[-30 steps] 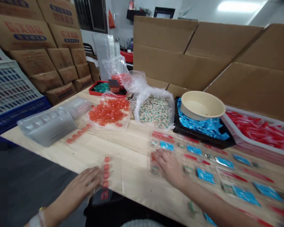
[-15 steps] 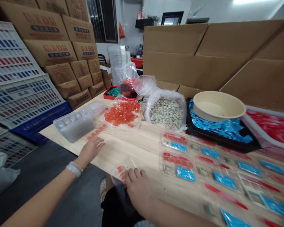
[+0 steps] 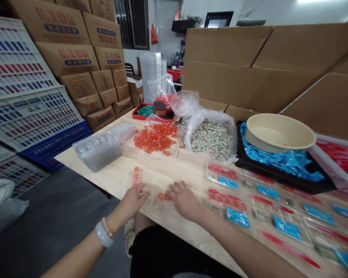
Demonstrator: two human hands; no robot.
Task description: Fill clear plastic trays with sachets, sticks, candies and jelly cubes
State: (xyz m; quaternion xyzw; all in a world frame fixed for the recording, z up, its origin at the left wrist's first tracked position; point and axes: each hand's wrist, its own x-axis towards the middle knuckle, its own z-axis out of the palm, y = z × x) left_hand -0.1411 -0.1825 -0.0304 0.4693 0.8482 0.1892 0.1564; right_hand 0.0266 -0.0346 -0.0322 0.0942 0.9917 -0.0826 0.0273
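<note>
A clear plastic tray (image 3: 146, 177) with a row of small orange wrapped pieces (image 3: 136, 175) lies near the table's front edge. My left hand (image 3: 132, 200) is on its near end, fingers curled and closed on the edge. To the right, a second clear tray lies flat, holding orange wrapped pieces (image 3: 161, 196). My right hand (image 3: 184, 199) rests over its right part, fingers bent down onto it and hiding much of it. Beyond the hands lies a heap of orange wrapped pieces (image 3: 155, 137) on a plastic bag.
Stacked clear trays (image 3: 98, 152) lie at the left. An open bag of small patterned packets (image 3: 211, 139) stands behind. Rightward are a black tray of blue packets (image 3: 240, 154), a cream basin (image 3: 280, 133) and several filled trays (image 3: 227, 197). Cardboard boxes (image 3: 68, 58) rise beyond.
My right hand has brought its tray up from the front edge onto the table. My left hand has moved right and nearer, with its tray turned; both hands are closer together.
</note>
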